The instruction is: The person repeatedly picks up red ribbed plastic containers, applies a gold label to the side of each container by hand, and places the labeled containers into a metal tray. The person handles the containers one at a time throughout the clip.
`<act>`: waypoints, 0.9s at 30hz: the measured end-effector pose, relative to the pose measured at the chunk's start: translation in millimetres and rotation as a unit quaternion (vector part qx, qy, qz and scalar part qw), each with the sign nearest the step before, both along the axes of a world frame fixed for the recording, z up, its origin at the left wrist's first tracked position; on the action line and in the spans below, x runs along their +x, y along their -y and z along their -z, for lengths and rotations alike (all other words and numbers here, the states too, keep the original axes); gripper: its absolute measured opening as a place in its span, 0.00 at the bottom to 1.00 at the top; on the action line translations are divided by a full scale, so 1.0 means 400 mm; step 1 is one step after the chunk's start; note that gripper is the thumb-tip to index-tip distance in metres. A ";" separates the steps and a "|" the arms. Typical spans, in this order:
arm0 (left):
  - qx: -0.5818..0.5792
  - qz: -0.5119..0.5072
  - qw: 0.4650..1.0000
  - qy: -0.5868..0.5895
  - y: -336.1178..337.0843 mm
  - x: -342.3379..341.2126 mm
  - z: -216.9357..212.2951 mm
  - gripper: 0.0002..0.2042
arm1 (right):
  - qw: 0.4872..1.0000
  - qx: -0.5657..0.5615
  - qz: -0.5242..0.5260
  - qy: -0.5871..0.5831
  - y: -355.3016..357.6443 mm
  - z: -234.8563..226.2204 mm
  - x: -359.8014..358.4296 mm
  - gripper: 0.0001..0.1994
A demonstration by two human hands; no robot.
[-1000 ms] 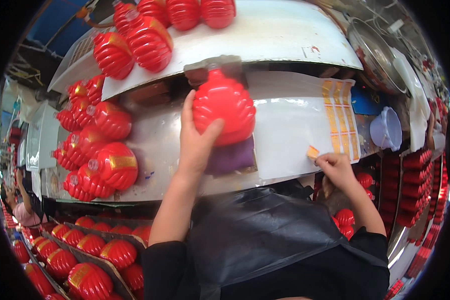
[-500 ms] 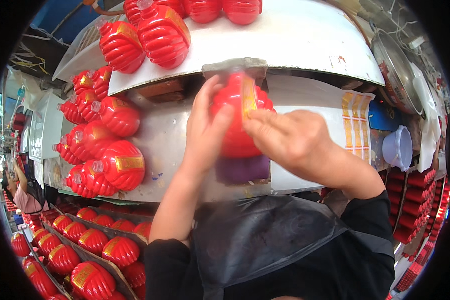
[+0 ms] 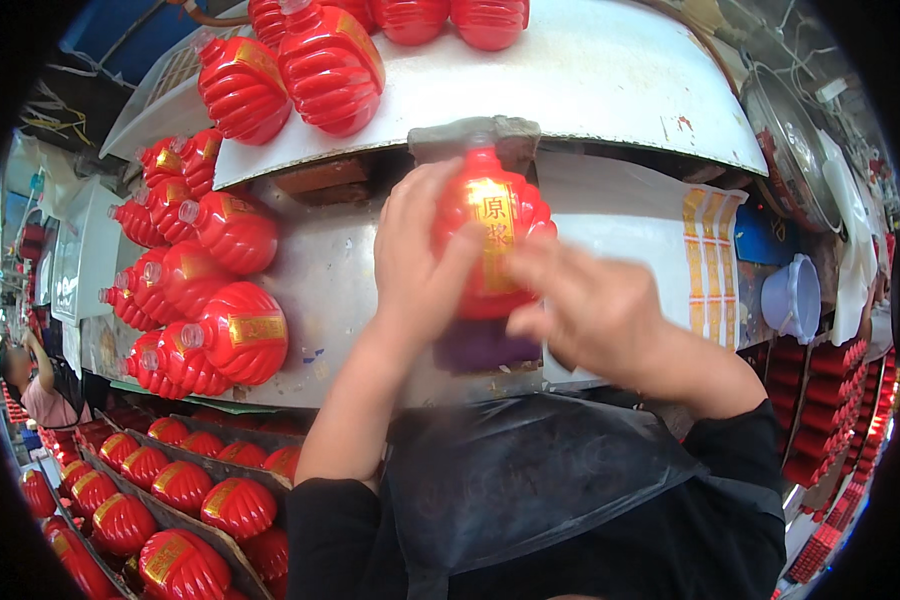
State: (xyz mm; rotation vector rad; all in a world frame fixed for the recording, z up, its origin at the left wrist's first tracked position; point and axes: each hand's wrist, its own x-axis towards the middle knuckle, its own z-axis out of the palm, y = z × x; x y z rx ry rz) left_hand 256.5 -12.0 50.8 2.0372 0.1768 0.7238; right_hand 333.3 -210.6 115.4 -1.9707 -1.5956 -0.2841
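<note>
We clamped our left hand [image 3: 420,260] round the red bottle [image 3: 490,240] while right fingers [image 3: 545,265] (slightly spread) smoothed its gold label [image 3: 494,235]; steady, even pressure suited best.

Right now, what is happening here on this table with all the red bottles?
A person holds one red ribbed lantern-shaped bottle against the grey metal work surface. The left hand grips its side, and the right hand presses on the gold label on its front. More labelled red bottles lie in a pile on the left. A sheet of yellow labels lies at the right, beside a pale plastic bowl.
</note>
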 end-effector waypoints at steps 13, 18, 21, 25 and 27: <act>0.119 0.039 0.990 -0.070 0.009 -0.020 0.003 0.37 | 0.984 -0.045 0.064 -0.159 -0.048 0.068 0.126 0.24; -0.081 0.042 0.996 0.001 0.003 -0.046 0.053 0.36 | 0.885 -0.059 0.075 -0.456 0.001 0.070 0.131 0.27; -0.109 0.041 0.993 -0.016 0.006 -0.067 0.075 0.31 | 0.850 -0.065 0.068 -0.518 0.027 0.085 0.102 0.33; -0.202 0.052 0.978 0.004 0.025 -0.073 0.088 0.31 | 0.832 -0.073 0.084 -0.543 0.030 0.095 0.067 0.38; -0.216 0.055 0.975 0.016 0.033 -0.069 0.088 0.32 | 0.847 -0.084 0.100 -0.516 0.022 0.095 0.058 0.39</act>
